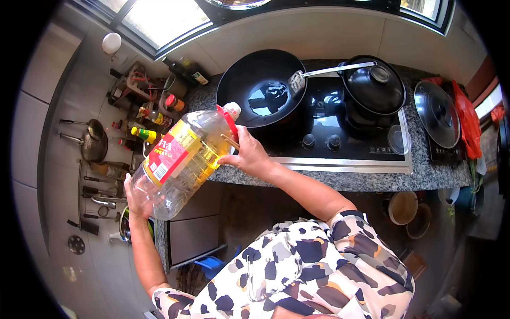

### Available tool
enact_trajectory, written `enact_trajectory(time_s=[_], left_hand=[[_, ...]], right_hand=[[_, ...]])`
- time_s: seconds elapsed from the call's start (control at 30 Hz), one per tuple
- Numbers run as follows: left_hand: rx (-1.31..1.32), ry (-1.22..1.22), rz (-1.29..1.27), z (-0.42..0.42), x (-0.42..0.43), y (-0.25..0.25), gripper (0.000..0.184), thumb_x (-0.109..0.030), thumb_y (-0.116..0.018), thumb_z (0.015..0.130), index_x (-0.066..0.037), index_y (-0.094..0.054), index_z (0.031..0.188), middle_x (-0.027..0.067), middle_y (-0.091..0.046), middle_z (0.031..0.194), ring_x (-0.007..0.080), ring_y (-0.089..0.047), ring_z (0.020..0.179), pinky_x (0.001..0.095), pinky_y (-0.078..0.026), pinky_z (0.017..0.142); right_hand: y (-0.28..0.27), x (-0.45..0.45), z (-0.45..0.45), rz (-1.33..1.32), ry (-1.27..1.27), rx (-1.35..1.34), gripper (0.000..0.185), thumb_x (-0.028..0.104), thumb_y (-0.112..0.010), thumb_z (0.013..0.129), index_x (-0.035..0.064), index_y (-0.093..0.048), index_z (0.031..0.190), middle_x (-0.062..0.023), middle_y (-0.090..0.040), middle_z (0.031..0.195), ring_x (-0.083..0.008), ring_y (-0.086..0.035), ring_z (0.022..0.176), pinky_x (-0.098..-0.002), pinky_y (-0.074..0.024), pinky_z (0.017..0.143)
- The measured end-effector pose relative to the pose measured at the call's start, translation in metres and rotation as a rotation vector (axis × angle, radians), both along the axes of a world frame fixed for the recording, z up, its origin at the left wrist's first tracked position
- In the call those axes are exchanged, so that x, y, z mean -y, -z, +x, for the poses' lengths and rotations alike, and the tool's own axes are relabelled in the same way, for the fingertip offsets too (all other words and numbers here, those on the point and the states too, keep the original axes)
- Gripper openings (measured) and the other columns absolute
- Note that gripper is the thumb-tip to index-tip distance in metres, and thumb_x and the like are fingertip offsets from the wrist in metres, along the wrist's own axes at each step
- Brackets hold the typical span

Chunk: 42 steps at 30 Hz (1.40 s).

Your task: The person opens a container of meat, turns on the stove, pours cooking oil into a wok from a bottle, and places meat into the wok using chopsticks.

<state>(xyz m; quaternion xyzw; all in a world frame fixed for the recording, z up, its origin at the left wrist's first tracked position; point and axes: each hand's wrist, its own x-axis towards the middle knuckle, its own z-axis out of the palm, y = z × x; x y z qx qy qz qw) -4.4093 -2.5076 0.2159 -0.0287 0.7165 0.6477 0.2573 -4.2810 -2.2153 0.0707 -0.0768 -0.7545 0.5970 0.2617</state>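
Observation:
A large clear bottle of cooking oil (204, 125) with a red and yellow label is tilted in front of me, its neck up toward the wok. My right hand (251, 154) closes around the red handle near its neck; short brown sticks, perhaps chopsticks, show by the fingers. Under the bottle's base, my left hand (139, 201) supports it with fingers wrapped along the side. A black wok (234, 80) stands on the stove just beyond the bottle's mouth, with shiny liquid in its bottom. A metal spatula (334, 69) rests from the wok's rim to the pot lid.
A lidded black pot (366, 90) stands on the right of the black glass stove (319, 130). Further right are a glass lid (436, 114) and a red plastic bag (465, 119). Sauce bottles (154, 117) crowd the left counter; utensils (101, 186) hang on the wall.

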Motion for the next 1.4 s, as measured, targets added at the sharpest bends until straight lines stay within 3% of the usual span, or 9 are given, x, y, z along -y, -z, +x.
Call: enact_trajectory(time_s=[0.27,0.37,0.77,0.97,1.07,1.17,1.3,1.4], left_hand=[[0.015,0.003,0.005,-0.003,-0.007,-0.004,0.076,-0.079,-0.037,0.081,-0.012,-0.057,0.111,0.0086,-0.065,0.095,0.0218,-0.062,0.082,0.0411,-0.051,0.068],[0.008,-0.023,-0.019,-0.001,-0.011,-0.007,0.077,-0.079,-0.037,0.081,-0.012,-0.056,0.112,0.0081,-0.065,0.093,0.0218,-0.061,0.079,0.0399,-0.05,0.067],[-0.012,-0.022,-0.025,-0.005,-0.014,-0.006,0.077,-0.078,-0.035,0.083,-0.01,-0.054,0.112,0.0095,-0.063,0.091,0.0231,-0.061,0.074,0.0351,-0.048,0.059],[-0.006,-0.035,-0.033,-0.007,-0.011,-0.002,0.078,-0.078,-0.036,0.082,-0.009,-0.053,0.115,0.0098,-0.063,0.094,0.0239,-0.061,0.075,0.0382,-0.051,0.062],[0.01,-0.037,-0.01,-0.006,-0.008,0.006,0.079,-0.077,-0.036,0.082,-0.009,-0.052,0.119,0.0103,-0.063,0.096,0.026,-0.061,0.081,0.0431,-0.052,0.065],[0.079,-0.037,0.083,-0.003,0.002,0.032,0.083,-0.078,-0.036,0.082,-0.008,-0.051,0.124,0.0122,-0.064,0.104,0.03,-0.062,0.092,0.0485,-0.053,0.069],[0.225,0.019,0.377,0.017,0.013,0.08,0.084,-0.078,-0.038,0.082,-0.009,-0.051,0.128,0.0159,-0.062,0.117,0.0343,-0.06,0.106,0.059,-0.049,0.082],[0.304,-0.031,0.497,0.052,-0.001,0.098,0.081,-0.075,-0.04,0.083,-0.007,-0.052,0.125,0.0133,-0.058,0.116,0.0333,-0.058,0.107,0.0562,-0.05,0.085]], right_hand=[[0.007,-0.001,-0.003,-0.012,0.009,-0.017,0.078,0.031,-0.086,0.069,-0.0003,-0.037,0.122,-0.0218,-0.057,0.111,-0.0344,-0.059,0.106,-0.0396,-0.0465,0.092],[0.012,0.0,-0.005,0.015,0.039,-0.061,0.076,0.038,-0.082,0.07,0.0022,-0.037,0.119,-0.0204,-0.057,0.105,-0.0385,-0.059,0.1,-0.0442,-0.0483,0.084],[0.015,-0.002,-0.008,0.006,0.039,-0.042,0.077,0.037,-0.082,0.07,0.0014,-0.036,0.12,-0.0214,-0.057,0.109,-0.0388,-0.059,0.102,-0.0435,-0.0484,0.086],[0.012,-0.005,-0.007,-0.002,0.026,-0.004,0.075,0.036,-0.083,0.07,0.0012,-0.036,0.118,-0.0223,-0.057,0.108,-0.0408,-0.059,0.101,-0.0445,-0.0485,0.085],[0.009,-0.009,-0.007,0.011,0.02,0.003,0.074,0.035,-0.083,0.069,0.0021,-0.037,0.116,-0.0227,-0.057,0.108,-0.0412,-0.059,0.101,-0.0448,-0.0487,0.084],[-0.003,-0.022,-0.005,0.057,0.012,-0.021,0.081,0.031,-0.086,0.066,0.0009,-0.038,0.123,-0.0205,-0.056,0.112,-0.0345,-0.057,0.105,-0.0395,-0.0468,0.091],[-0.04,-0.043,0.002,0.22,0.008,-0.082,0.095,0.029,-0.088,0.063,-0.0007,-0.033,0.135,-0.0199,-0.051,0.118,-0.0343,-0.056,0.107,-0.0396,-0.0469,0.094],[-0.076,-0.053,0.004,0.324,-0.061,-0.107,0.095,0.027,-0.088,0.062,-0.0008,-0.033,0.135,-0.0197,-0.051,0.116,-0.0346,-0.056,0.107,-0.0391,-0.0475,0.093]])
